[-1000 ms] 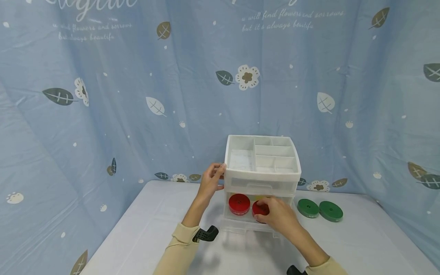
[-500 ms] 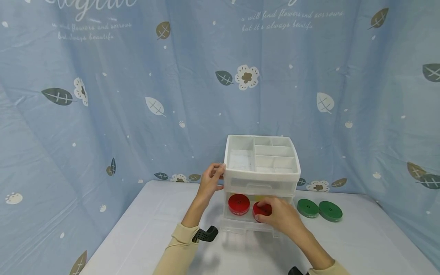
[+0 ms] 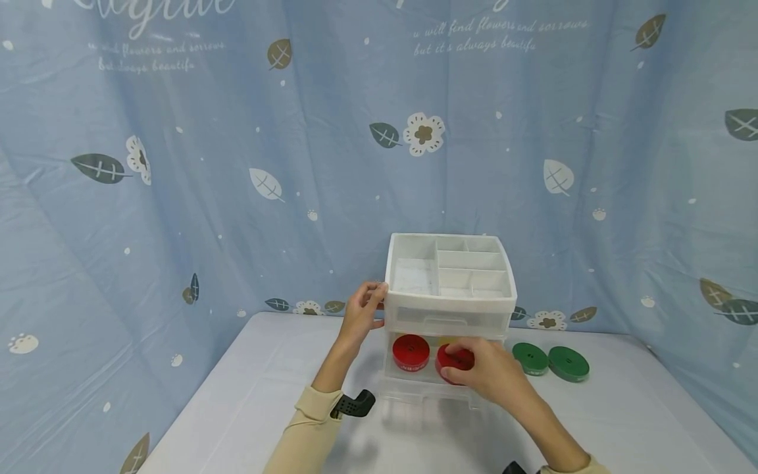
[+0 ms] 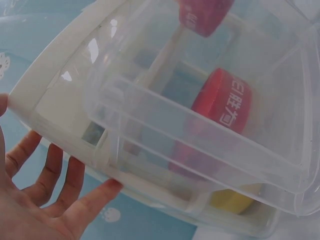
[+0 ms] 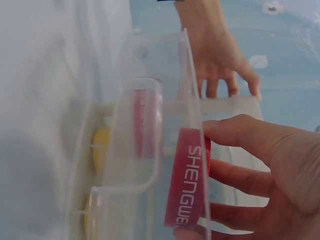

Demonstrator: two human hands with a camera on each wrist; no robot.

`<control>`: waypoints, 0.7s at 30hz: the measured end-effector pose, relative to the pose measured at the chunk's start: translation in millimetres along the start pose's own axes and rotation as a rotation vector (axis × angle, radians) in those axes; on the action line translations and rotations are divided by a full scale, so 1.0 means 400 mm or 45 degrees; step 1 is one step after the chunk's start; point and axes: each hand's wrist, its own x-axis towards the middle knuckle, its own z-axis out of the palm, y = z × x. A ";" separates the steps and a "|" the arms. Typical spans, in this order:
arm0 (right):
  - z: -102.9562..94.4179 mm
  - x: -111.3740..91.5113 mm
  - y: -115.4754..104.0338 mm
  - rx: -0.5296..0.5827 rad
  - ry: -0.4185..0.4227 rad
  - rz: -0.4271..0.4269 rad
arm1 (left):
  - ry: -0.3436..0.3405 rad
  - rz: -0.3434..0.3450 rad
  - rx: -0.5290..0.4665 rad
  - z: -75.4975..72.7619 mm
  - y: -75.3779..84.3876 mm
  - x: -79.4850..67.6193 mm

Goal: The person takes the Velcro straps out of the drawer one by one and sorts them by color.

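My right hand (image 3: 491, 372) holds a flat red tape roll (image 3: 458, 362) by its edge at the right of a pulled-out clear drawer (image 5: 170, 165). In the right wrist view its fingers and thumb are around the roll, which has white lettering on its side. A second red tape roll (image 3: 411, 352) lies at the drawer's left. Something yellow (image 4: 232, 201) shows farther back in the drawer. My left hand (image 3: 360, 313) touches the left side of the white drawer cabinet (image 3: 450, 303); its fingers (image 4: 47, 172) are spread along the side, near the front corner.
Two green tape rolls (image 3: 568, 363) lie side by side on the white table (image 3: 284, 395), right of the cabinet. The cabinet's top tray (image 3: 417, 273) is divided into several compartments. A blue patterned curtain (image 3: 331, 164) hangs right behind.
My right hand and the red tape roll it holds have shifted slightly to the right inside the drawer. My left hand stays in place on the cabinet.
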 end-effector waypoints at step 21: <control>-0.092 -0.053 0.023 -0.052 -0.019 0.075 | -0.009 0.004 0.003 -0.004 -0.004 0.001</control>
